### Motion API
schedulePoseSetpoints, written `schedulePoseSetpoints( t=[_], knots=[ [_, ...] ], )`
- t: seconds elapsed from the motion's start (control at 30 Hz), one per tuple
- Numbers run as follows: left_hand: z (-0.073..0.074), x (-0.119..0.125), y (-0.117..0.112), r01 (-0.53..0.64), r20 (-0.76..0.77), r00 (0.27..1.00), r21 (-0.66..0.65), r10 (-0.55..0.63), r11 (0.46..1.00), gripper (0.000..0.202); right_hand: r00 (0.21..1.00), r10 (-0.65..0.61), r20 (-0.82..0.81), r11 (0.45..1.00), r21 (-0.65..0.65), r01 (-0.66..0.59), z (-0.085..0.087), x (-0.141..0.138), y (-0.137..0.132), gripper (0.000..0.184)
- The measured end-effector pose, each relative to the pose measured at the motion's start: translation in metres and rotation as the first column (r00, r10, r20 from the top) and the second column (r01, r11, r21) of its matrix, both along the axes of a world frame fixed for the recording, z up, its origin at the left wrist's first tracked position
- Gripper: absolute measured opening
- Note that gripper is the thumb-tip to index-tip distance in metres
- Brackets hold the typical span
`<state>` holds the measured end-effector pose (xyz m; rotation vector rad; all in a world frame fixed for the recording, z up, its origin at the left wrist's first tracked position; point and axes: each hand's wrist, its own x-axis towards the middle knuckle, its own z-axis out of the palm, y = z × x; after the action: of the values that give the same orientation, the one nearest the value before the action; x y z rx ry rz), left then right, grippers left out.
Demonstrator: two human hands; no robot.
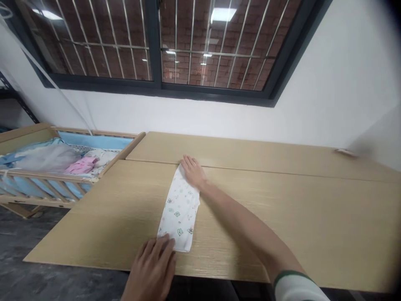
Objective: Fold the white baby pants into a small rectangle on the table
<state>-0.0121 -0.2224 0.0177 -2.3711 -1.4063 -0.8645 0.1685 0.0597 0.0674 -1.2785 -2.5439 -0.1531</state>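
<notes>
A white cloth (pixel 179 211) with small green and pink prints lies folded in a long narrow strip on the wooden table. It looks like a piece of baby clothing, though its exact kind does not show. My right hand (pixel 193 171) rests flat on its far end, fingers stretched forward. At the near left corner, my left hand (pixel 156 263) touches the cloth with its fingertips, fingers extended and slightly bent. Neither hand is wrapped around the fabric. The cloth's far edge is partly covered by my right hand.
The pale wooden table (pixel 297 217) has a seam running across it near the back. Left of it stands a wooden crib (pixel 117 165) with blue lining, holding a pink cloth (pixel 82 165) and other fabrics. A small flat object (pixel 345 152) lies at the back right, below a barred window (pixel 156 85).
</notes>
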Motion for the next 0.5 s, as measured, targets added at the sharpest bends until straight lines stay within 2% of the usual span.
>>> schedulePoseSetpoints(
  t=[0.07, 0.13, 0.2, 0.23, 0.3, 0.37, 0.43, 0.5],
  knots=[
    [0.004, -0.014, 0.01, 0.074, 0.043, 0.997, -0.088, -0.071, 0.993, 0.027, 0.996, 0.041, -0.073, 0.999, -0.026, -0.043, 0.008, -0.001, -0.041, 0.045],
    [0.006, -0.028, 0.018, 0.144, 0.064, 0.989, -0.128, -0.137, 0.981, 0.025, 0.984, 0.097, -0.149, 0.985, -0.129, -0.117, 0.016, 0.005, -0.091, 0.03],
    [0.005, -0.037, 0.022, 0.21, 0.06, 0.977, -0.121, -0.204, 0.97, 0.026, 0.948, 0.241, -0.208, 0.929, -0.234, -0.288, 0.019, 0.016, -0.143, 0.028],
    [0.005, -0.041, 0.022, 0.239, 0.047, 0.971, -0.111, -0.235, 0.965, 0.026, 0.924, 0.306, -0.23, 0.9, -0.247, -0.36, 0.019, 0.023, -0.168, 0.029],
    [0.006, -0.045, 0.019, 0.29, 0.01, 0.957, -0.075, -0.29, 0.954, 0.027, 0.895, 0.382, -0.23, 0.879, -0.207, -0.429, 0.013, 0.036, -0.211, 0.03],
    [0.009, -0.047, 0.014, 0.331, -0.033, 0.942, -0.043, -0.333, 0.943, 0.029, 0.89, 0.411, -0.199, 0.887, -0.138, -0.44, -0.002, 0.047, -0.242, 0.049],
    [0.013, -0.048, 0.008, 0.374, -0.08, 0.923, -0.035, -0.376, 0.927, 0.028, 0.888, 0.423, -0.18, 0.902, -0.008, -0.432, -0.023, 0.053, -0.261, 0.046],
    [0.019, -0.048, 0.001, 0.414, -0.14, 0.898, -0.055, -0.417, 0.909, 0.026, 0.89, 0.415, -0.187, 0.909, 0.119, -0.399, -0.041, 0.055, -0.273, 0.035]
  ],
)
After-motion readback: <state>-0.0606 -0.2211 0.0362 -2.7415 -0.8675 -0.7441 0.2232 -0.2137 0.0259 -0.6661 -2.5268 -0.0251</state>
